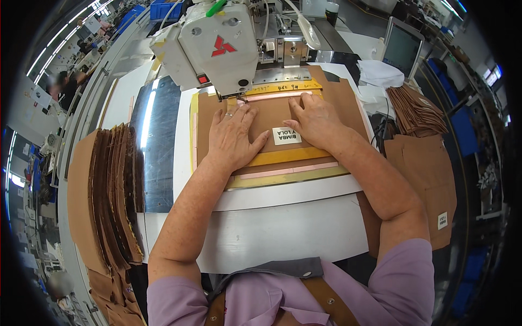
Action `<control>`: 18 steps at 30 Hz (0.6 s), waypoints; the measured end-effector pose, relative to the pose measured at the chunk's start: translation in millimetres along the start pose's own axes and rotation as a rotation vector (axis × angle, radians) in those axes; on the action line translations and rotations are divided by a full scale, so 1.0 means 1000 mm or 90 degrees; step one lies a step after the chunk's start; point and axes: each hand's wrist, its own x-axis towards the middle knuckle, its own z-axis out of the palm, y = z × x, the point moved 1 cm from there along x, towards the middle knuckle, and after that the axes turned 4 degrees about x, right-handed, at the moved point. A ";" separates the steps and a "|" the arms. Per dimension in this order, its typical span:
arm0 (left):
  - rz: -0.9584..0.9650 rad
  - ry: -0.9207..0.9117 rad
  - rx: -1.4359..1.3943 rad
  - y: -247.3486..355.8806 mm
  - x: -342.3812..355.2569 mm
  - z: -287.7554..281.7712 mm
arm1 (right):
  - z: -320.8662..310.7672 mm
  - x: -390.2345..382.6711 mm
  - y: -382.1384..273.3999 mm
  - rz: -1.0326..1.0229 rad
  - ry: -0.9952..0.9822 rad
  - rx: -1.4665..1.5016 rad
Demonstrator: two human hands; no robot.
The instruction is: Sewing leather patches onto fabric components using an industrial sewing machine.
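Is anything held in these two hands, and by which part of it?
The left hand holds nothing: it lies spread on the brown panel. The right hand is curled near the panel's upper edge; whether it pinches anything cannot be told.

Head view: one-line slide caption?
Left hand and right hand rest on a brown panel at a white sewing machine, with a brown stack to the left.

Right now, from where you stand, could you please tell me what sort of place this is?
Probably a sewing workshop or factory: a large sewing machine stands over a brown panel, with a stack of similar brown pieces at the left and another stack at the right.
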 end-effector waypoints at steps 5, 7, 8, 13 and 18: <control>-0.006 -0.033 0.000 -0.003 0.000 -0.005 | 0.002 0.000 -0.002 -0.008 0.010 0.006; -0.012 -0.047 0.001 -0.005 -0.001 -0.007 | 0.001 0.001 -0.005 -0.010 0.012 0.007; -0.013 -0.054 0.012 -0.005 -0.001 -0.008 | 0.000 0.001 -0.006 -0.009 0.013 0.008; -0.019 -0.054 0.017 -0.010 -0.002 -0.011 | 0.003 0.002 -0.007 -0.014 0.025 0.023; -0.008 -0.072 0.024 -0.020 -0.005 -0.014 | 0.003 0.006 -0.012 -0.028 0.032 0.017</control>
